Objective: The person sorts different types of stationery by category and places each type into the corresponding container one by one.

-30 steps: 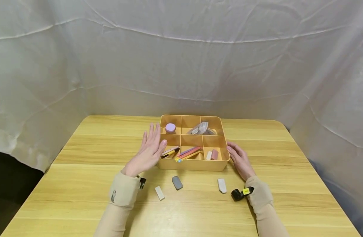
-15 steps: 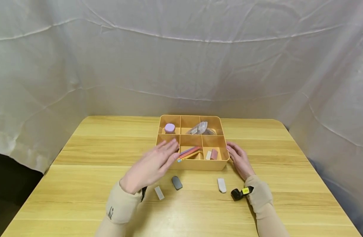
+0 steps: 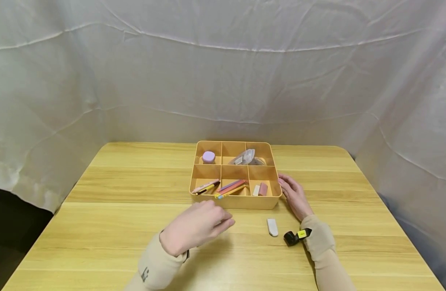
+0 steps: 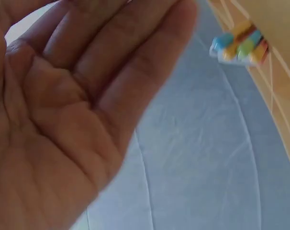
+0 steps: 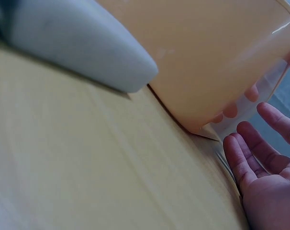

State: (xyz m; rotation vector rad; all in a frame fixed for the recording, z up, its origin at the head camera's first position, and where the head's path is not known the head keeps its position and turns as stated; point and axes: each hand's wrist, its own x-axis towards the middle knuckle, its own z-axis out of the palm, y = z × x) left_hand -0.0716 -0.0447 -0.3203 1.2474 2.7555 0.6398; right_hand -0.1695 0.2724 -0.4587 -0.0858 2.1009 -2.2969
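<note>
My left hand (image 3: 199, 226) hovers over the table in front of a tan six-compartment organizer box (image 3: 231, 203). Its fingers bend loosely, and the bare palm (image 4: 59, 120) shows in the left wrist view with nothing in it. The grey eraser and small white block seen earlier are hidden behind this hand. At the box's right side is my right hand (image 3: 294, 196), its relaxed fingertips (image 5: 236, 148) close against the wall in the right wrist view. A white rounded eraser (image 3: 272, 227) lies on the table near the right wrist, large in the right wrist view's foreground (image 5: 83, 43).
Inside the box are pens (image 3: 207, 188), colored markers (image 3: 231, 189), a pink eraser (image 3: 263, 189) beside a white one (image 3: 256, 190), a lilac-lidded jar (image 3: 208, 157) and a clear plastic bag (image 3: 244, 157). A grey curtain (image 3: 223, 81) hangs behind the wooden table (image 3: 121, 190).
My left hand has swung from the box's left side across its front-left corner and down toward me, now covering the grey eraser and white block. The right hand stays put.
</note>
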